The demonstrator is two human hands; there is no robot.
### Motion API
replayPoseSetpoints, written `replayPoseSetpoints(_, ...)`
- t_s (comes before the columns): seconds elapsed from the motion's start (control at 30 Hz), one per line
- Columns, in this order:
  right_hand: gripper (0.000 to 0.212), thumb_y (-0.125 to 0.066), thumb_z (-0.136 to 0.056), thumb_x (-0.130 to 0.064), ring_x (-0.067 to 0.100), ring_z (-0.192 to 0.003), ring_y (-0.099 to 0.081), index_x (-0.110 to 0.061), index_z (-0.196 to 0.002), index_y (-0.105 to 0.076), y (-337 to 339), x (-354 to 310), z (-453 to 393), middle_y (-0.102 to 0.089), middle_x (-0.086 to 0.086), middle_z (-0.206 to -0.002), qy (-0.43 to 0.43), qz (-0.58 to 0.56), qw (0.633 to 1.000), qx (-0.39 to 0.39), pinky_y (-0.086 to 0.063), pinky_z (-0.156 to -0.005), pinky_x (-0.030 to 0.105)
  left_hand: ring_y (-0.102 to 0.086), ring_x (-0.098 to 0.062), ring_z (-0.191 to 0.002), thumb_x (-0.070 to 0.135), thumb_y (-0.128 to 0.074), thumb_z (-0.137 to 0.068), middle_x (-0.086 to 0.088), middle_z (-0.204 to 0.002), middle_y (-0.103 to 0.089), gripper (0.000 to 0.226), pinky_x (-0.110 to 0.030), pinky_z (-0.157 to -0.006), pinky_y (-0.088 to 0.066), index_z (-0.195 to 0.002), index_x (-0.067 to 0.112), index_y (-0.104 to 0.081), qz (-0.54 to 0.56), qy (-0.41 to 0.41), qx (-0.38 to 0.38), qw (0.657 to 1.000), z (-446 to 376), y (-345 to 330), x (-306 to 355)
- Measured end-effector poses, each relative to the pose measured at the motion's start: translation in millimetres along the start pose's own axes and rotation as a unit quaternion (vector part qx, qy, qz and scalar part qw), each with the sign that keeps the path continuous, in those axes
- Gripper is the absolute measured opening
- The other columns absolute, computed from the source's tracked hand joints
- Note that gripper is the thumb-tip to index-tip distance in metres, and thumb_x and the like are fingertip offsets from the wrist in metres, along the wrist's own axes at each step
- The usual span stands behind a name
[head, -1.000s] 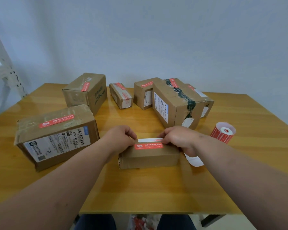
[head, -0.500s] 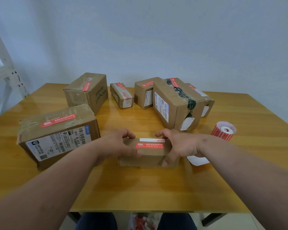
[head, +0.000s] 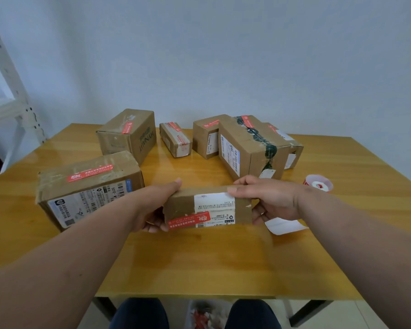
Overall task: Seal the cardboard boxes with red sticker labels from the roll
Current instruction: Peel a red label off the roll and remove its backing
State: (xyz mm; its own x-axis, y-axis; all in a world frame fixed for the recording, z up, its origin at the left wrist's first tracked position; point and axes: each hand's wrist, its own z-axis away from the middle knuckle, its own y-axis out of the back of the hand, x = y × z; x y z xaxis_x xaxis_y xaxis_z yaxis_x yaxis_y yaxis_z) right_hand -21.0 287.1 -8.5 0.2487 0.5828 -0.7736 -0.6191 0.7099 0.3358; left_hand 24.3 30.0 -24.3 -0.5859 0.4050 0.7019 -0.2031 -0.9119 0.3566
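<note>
At the centre of the frame the person holds a small cardboard box point(head: 208, 207) between both hands, tilted so that its broad face with the white shipping label point(head: 214, 205) and a red sticker label point(head: 189, 220) turns toward the camera. The box's long axis runs left to right across the picture, and each hand takes one short end: the left hand point(head: 157, 210) wraps the left end with its thumb along the upper edge and its fingers curled beneath, while the right hand point(head: 271, 203) clasps the right end, thumb on the top edge near the white label and fingers tucked under the lower corner. The box appears to be lifted off the desk point(head: 199, 257) rather than resting on it, though the contact is hard to read. The sticker roll point(head: 318, 184) stands to the right of the right hand, near it and well apart from the left, and a white strip of backing paper point(head: 285, 225) lies on the desk just beside and below the right hand. So the right hand is judged the natural one to reach for the roll. Six other boxes, each already carrying a red label, sit across the upper middle and left of the frame.
</note>
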Motion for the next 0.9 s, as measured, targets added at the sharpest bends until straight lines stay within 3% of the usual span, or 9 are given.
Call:
replayPoseSetpoints(0.1,0.048,-0.066,-0.086,-0.047,0.030,-0.089,-0.069,-0.026,-0.124,-0.045,-0.8,0.9,2.3,-0.069,0.013,-0.116,-0.007,0.018,1.000,-0.010,-0.049,-0.081,0.039,-0.065,-0.025,-0.064,0.076,-0.028,-0.089,-0.014,-0.070,-0.068,0.080,-0.029,-0.062,-0.046,-0.106,0.008,-0.064,0.007,0.011,0.016,1.000,1.5,-1.4,1.1)
replayPoseSetpoints(0.23,0.046,-0.060,-0.090,-0.051,0.031,-0.087,-0.070,-0.022,-0.123,-0.045,-1.4,1.0,1.8,-0.070,0.014,-0.114,-0.008,0.025,1.000,-0.002,-0.048,-0.080,0.039,-0.065,-0.028,-0.072,0.077,-0.030,-0.087,-0.016,-0.081,-0.068,0.075,-0.032,-0.062,-0.051,-0.107,0.009,-0.056,0.003,0.000,0.064,0.998,3.3,-5.8,4.6)
replayPoseSetpoints(0.4,0.044,-0.056,-0.090,-0.056,0.020,-0.067,-0.063,-0.027,-0.123,-0.052,-1.9,-0.5,-1.1,-0.068,0.008,-0.103,-0.009,0.046,0.999,0.016,-0.050,-0.077,0.036,-0.058,-0.024,-0.096,0.065,-0.039,-0.093,-0.007,-0.108,-0.062,0.060,-0.034,-0.082,-0.049,-0.126,0.017,-0.053,-0.111,-0.060,0.051,0.991,3.0,-6.0,8.2)
replayPoseSetpoints(0.5,0.043,-0.057,-0.090,-0.054,0.014,-0.069,-0.057,-0.036,-0.128,-0.051,-4.2,-7.8,-0.2,-0.068,0.000,-0.098,-0.001,0.056,0.998,0.015,-0.047,-0.064,0.024,-0.051,-0.024,-0.117,0.072,-0.047,-0.078,-0.002,-0.125,-0.058,0.071,-0.045,-0.106,-0.039,-0.131,0.024,-0.054,-0.140,-0.103,-0.003,0.985,6.5,-8.9,14.6)
replayPoseSetpoints(0.6,0.055,-0.061,-0.089,-0.052,0.016,-0.091,-0.058,-0.043,-0.139,-0.042,-6.5,-18.0,-0.7,-0.071,-0.002,-0.113,0.015,0.064,0.998,0.005,-0.043,-0.074,0.027,-0.059,-0.019,-0.110,0.068,-0.059,-0.066,0.003,-0.119,-0.065,0.071,-0.039,-0.097,-0.048,-0.127,0.032,-0.057,-0.155,-0.130,-0.064,0.977,9.6,-13.7,21.0)
replayPoseSetpoints(0.73,0.066,-0.061,-0.089,-0.052,0.018,-0.099,-0.058,-0.041,-0.146,-0.031,-8.6,-26.1,-2.3,-0.068,-0.004,-0.114,0.059,0.084,0.993,0.065,-0.043,-0.078,0.031,-0.064,-0.019,-0.103,0.046,-0.070,-0.082,0.001,-0.109,-0.071,0.047,-0.032,-0.081,-0.051,-0.123,0.029,-0.057,-0.119,-0.130,-0.086,0.981,7.9,-17.0,25.0)
replayPoseSetpoints(0.83,0.074,-0.064,-0.087,-0.052,0.017,-0.099,-0.060,-0.033,-0.148,-0.027,-7.6,-27.7,-0.2,-0.056,-0.003,-0.127,0.085,0.073,0.982,0.154,-0.051,-0.090,0.037,-0.066,-0.025,-0.101,0.028,-0.072,-0.085,-0.007,-0.107,-0.071,0.036,-0.038,-0.073,-0.055,-0.117,0.020,-0.057,0.021,-0.104,-0.060,0.993,6.5,-19.8,22.6)
replayPoseSetpoints(0.9,0.087,-0.069,-0.080,-0.058,0.016,-0.099,-0.059,-0.033,-0.149,-0.022,-9.9,-28.0,3.5,-0.046,0.001,-0.140,0.069,0.099,0.981,0.153,-0.051,-0.090,0.037,-0.066,-0.030,-0.101,0.018,-0.072,-0.085,-0.011,-0.109,-0.070,0.036,-0.045,-0.075,-0.058,-0.118,0.014,-0.058,0.134,-0.088,-0.047,0.986,6.5,-23.9,20.1)
